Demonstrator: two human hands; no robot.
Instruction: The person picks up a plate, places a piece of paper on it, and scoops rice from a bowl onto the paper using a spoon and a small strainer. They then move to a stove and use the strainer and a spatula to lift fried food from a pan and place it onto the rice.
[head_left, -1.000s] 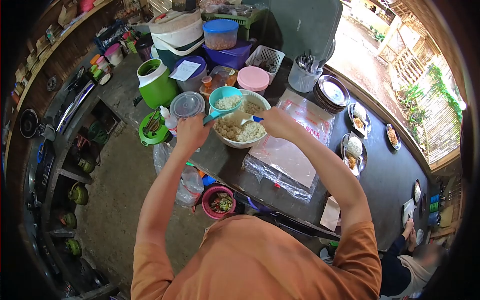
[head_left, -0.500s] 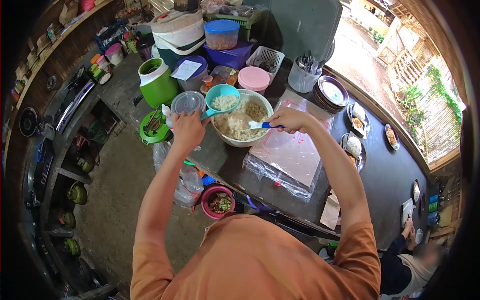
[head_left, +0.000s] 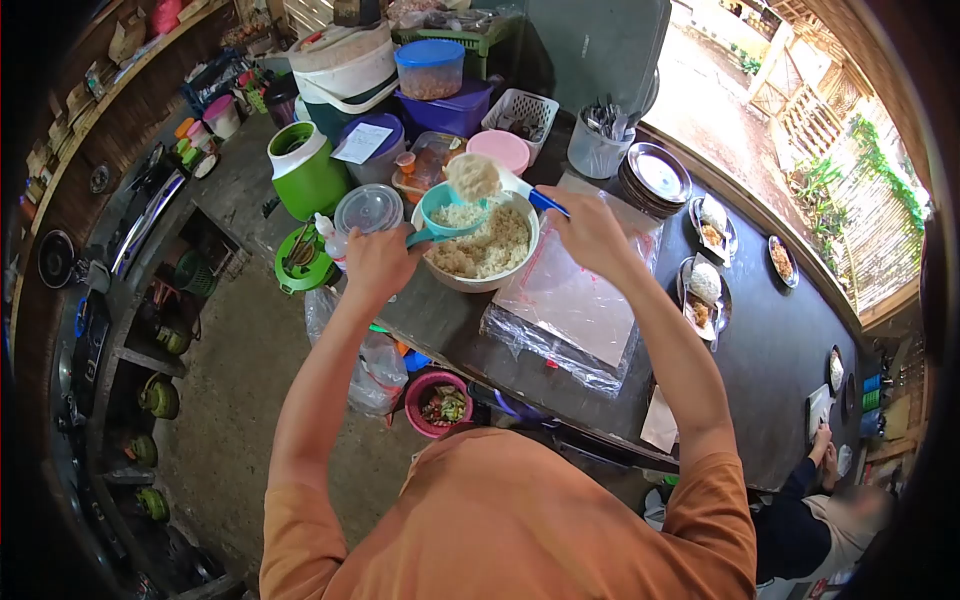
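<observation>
My left hand [head_left: 382, 262] is closed round the handle of a teal handled bowl [head_left: 428, 206] with white rice inside. This bowl is held over the left side of a white tub [head_left: 472, 284] of cooked rice [head_left: 497, 250]. In my right hand [head_left: 588, 230] is a rice paddle with a blue handle [head_left: 547, 201]. A heaped lump of rice [head_left: 472, 177] rides on the paddle, raised over the far rim of the bowl. Beneath my right forearm lies a stack of brown wrapping paper [head_left: 575, 290] in clear plastic.
Lidded containers, including a pink-lidded tub [head_left: 500, 150], stand behind the rice. A cutlery bucket [head_left: 598, 150] and stacked plates [head_left: 655, 183] are at the back right. Plated rice [head_left: 704, 284] sits farther right. A person [head_left: 820, 525] works at the table's far right end.
My right hand has lifted the loaded paddle out of the tub, up and left to above the teal bowl. My left hand keeps its hold, with the bowl slightly lower.
</observation>
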